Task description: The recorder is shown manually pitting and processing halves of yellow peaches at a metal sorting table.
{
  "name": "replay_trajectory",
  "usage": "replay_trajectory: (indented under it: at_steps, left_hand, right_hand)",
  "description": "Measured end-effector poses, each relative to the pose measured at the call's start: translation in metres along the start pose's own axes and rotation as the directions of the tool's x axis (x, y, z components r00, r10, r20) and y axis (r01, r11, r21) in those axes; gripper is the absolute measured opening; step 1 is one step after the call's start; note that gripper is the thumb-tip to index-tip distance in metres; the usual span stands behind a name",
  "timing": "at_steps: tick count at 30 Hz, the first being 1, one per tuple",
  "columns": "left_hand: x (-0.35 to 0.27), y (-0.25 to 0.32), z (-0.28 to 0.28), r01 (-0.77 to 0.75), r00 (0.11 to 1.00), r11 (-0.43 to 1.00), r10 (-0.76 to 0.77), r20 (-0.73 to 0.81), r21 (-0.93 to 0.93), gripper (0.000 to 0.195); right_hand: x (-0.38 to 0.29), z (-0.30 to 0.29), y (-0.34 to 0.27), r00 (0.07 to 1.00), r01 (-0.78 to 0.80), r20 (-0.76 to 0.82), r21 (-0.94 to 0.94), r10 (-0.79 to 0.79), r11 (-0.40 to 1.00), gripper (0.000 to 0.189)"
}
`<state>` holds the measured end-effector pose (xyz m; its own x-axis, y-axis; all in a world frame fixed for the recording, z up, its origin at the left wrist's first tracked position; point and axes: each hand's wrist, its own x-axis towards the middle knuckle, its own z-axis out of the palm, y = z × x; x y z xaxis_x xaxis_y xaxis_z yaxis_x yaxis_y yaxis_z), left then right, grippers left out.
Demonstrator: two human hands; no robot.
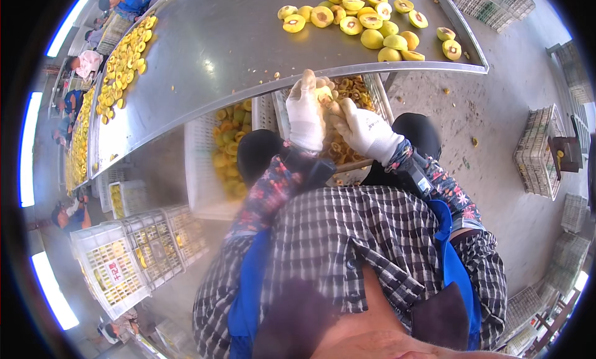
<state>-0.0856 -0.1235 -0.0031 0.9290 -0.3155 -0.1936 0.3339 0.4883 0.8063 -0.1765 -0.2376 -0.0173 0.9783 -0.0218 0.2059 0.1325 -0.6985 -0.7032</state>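
My left hand (pixel 305 114), in a white coated glove, holds a yellow stone-fruit half (pixel 324 93) just off the front edge of the metal table (pixel 209 47). From the right, my gloved right hand (pixel 368 130) meets it with bent fingers at the fruit's lower side. Whether a small tool sits in those fingers is hidden. Below both hands stands a crate (pixel 382 96) of brownish fruit pieces and pits. On the tabletop beyond lies a cluster of halved yellow stone fruit (pixel 371 21), several with the pit showing.
A white crate of yellow-green fruit (pixel 200 172) stands left of my knee. Stacked plastic crates (pixel 135 256) with fruit are farther left. More halves (pixel 128 63) line the table's far left side, with people beyond. Another crate (pixel 535 149) stands on the floor (pixel 447 121) at right.
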Motion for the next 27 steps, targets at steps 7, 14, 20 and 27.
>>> replay_trajectory:
  at_steps: [7, 14, 20, 27]
  left_hand:
    - [-0.003, -0.008, 0.003, -0.157, 0.986, 0.986, 0.159, -0.040, 0.051, 0.028]
    - [0.008, 0.005, -0.004, 0.027, 0.999, 0.995, -0.030, 0.032, 0.092, 0.029]
    - [0.004, 0.003, 0.005, -0.051, 0.998, 0.997, 0.050, 0.029, 0.055, 0.024]
    - [0.021, 0.015, -0.006, 0.189, 0.948, 0.943, -0.248, 0.198, 0.274, 0.029]
  right_hand:
    - [0.003, 0.002, 0.003, 0.970, -0.209, 0.183, 0.306, 0.158, 0.929, 0.030]
    - [0.012, -0.020, 0.000, 0.951, -0.179, 0.276, 0.134, 0.137, 0.975, 0.034]
    - [0.009, -0.003, 0.002, 0.919, -0.358, 0.341, 0.510, 0.199, 0.782, 0.041]
    - [0.009, -0.006, 0.010, 0.905, -0.328, 0.394, 0.408, 0.159, 0.852, 0.055]
